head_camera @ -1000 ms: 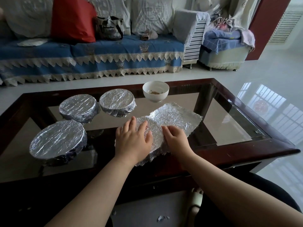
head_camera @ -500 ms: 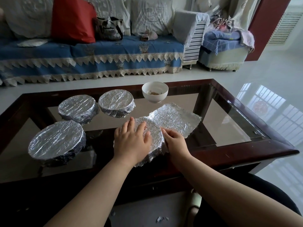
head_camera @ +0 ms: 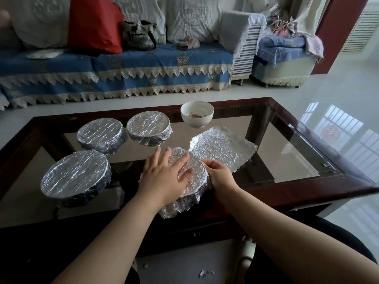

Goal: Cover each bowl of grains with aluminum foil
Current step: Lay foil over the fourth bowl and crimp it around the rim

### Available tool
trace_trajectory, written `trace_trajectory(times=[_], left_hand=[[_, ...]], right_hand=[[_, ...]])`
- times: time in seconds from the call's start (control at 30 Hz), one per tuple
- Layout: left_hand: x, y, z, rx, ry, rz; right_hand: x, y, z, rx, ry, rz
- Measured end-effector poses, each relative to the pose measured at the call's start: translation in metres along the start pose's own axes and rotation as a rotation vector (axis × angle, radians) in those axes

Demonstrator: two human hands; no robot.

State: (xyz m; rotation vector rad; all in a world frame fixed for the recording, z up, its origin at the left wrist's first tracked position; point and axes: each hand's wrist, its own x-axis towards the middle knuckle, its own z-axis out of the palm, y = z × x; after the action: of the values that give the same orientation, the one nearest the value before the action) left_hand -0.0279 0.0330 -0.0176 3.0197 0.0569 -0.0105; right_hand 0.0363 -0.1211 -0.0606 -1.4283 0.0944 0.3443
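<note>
A foil-wrapped bowl (head_camera: 191, 181) sits near the front edge of the glass table (head_camera: 287, 160). My left hand (head_camera: 162, 177) lies flat on its foil top with straight fingers. My right hand (head_camera: 219, 175) curls round the bowl's right rim and presses the foil down its side. Three other foil-covered bowls stand to the left: one front left (head_camera: 74, 177), one behind it (head_camera: 100, 134), one in the middle (head_camera: 148, 128). An uncovered white bowl (head_camera: 197, 113) with a few grains stands at the back. A loose foil sheet (head_camera: 223, 148) lies flat beside my right hand.
The table has a dark wooden frame (head_camera: 307, 189) around the glass. A blue-covered sofa (head_camera: 114, 66) with a red bag (head_camera: 94, 23) stands behind it. Small foil scraps (head_camera: 205, 272) lie on the floor below the table's front edge.
My left hand has slid a little left across the foil top with fingers spread. My right hand has curled tighter round the bowl's right rim.
</note>
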Motion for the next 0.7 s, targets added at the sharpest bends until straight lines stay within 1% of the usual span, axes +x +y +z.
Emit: trace_trajectory(times=[0.1,0.2,0.33,0.37,0.43,0.5,0.6,0.7], left_hand=[[0.000,-0.001,0.001,-0.049,0.013,0.003],[-0.002,0.000,0.001,-0.064,0.029,-0.016],[-0.003,0.004,0.004,-0.070,0.069,-0.072],[-0.003,0.005,0.004,-0.071,0.080,-0.082],[-0.003,0.008,0.005,-0.075,0.094,-0.094],[-0.003,0.008,0.006,-0.083,0.103,-0.099],[-0.004,0.007,0.006,-0.093,0.106,-0.100],[-0.003,0.007,0.006,-0.100,0.113,-0.097]], right_hand=[[0.005,0.004,0.001,0.011,0.006,0.015],[0.006,-0.002,0.001,-0.032,0.009,0.014],[0.001,-0.020,-0.002,-0.102,0.017,-0.050],[-0.001,-0.023,-0.002,-0.167,0.011,-0.095],[-0.005,-0.023,0.000,-0.402,0.012,-0.209],[-0.008,-0.017,0.002,-0.551,0.048,-0.290],[-0.010,-0.010,0.004,-0.611,0.109,-0.322],[-0.012,-0.008,0.004,-0.631,0.117,-0.338]])
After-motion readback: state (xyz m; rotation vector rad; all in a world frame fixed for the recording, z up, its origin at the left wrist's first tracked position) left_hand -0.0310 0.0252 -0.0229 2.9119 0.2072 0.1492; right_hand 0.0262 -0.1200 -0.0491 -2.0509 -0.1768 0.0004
